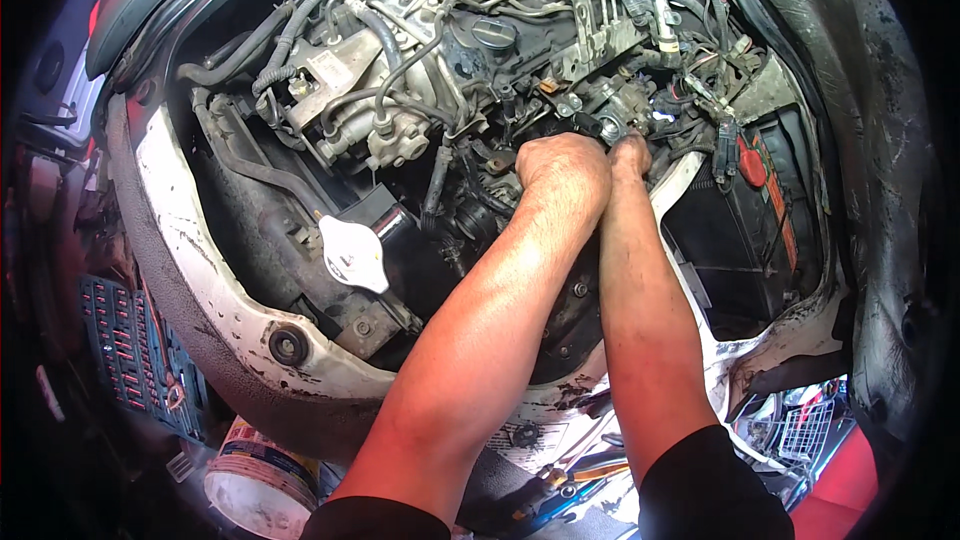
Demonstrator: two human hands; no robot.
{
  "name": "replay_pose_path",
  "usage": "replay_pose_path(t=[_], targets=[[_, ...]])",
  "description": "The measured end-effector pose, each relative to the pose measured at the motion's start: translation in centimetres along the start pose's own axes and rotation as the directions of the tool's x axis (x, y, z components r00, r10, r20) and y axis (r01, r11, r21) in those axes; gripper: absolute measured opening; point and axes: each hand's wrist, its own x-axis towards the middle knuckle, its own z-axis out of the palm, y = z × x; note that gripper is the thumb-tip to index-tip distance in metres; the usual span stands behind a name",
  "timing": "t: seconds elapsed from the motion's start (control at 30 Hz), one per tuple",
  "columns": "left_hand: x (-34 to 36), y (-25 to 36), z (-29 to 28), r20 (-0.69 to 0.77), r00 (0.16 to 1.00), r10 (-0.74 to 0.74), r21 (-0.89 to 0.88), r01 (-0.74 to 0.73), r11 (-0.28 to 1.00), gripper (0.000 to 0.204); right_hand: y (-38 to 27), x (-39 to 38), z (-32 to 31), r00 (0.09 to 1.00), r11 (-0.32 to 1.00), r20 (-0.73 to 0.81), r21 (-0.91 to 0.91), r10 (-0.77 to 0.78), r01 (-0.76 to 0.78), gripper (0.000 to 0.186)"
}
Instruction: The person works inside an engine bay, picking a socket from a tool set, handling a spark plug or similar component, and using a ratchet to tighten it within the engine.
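Note:
Both of my arms reach into a car's engine bay, hands close together near its middle. My left hand (565,158) is closed in a fist, knuckles up, beside a metal housing (615,105) with hoses and connectors around it. What the fist grips is hidden beneath it. Right against it, my right hand (631,155) has its fingers curled in at the same housing; their tips and whatever they hold cannot be made out. A short dark cylindrical part (608,130) shows just beyond the gap between both hands. Left of them lies the engine block (400,130) with hoses and pipes.
A white radiator cap (353,254) sits at the front left. On the right stands a black battery (725,240) with a red terminal cover (752,164). Tools (575,490) lie below the white body edge. A bucket (262,485) and a socket set case (135,355) are lower left.

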Motion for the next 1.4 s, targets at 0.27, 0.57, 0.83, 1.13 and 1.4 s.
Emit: replay_pose_path(t=[0.27, 0.57, 0.83, 1.13, 1.4], targets=[[0.0, 0.1, -0.1, 0.012, 1.0, 0.016, 0.004, -0.016, 1.0, 0.033, -0.1, 0.5, 0.2, 0.998, 0.969, 0.037, 0.237, 0.06, -0.067, 0.032], [-1.7, -1.4, -3.6, -0.071, 0.995, 0.07, 0.086, -0.063, 0.994, 0.035, 1.6, 2.8, 0.2, 0.992, 0.983, 0.075, 0.146, 0.1, -0.11, 0.025], [-3.8, -2.3, -7.9, -0.18, 0.977, 0.113, 0.139, -0.088, 0.986, 0.033, 2.2, 3.4, 0.2, 0.997, 0.975, 0.05, 0.218, -0.055, 0.043, 0.022], [-3.5, -1.9, -7.6, -0.167, 0.986, 0.029, 0.079, -0.016, 0.997, 0.034, 1.7, 2.4, -0.4, 0.996, 0.995, 0.088, 0.103, -0.025, 0.016, 0.03], [-3.5, -1.8, -7.7, -0.223, 0.975, -0.02, 0.07, 0.037, 0.997, 0.032, 1.4, 1.9, 0.0, 0.998, 0.983, 0.053, 0.178, 0.046, -0.054, 0.032]])
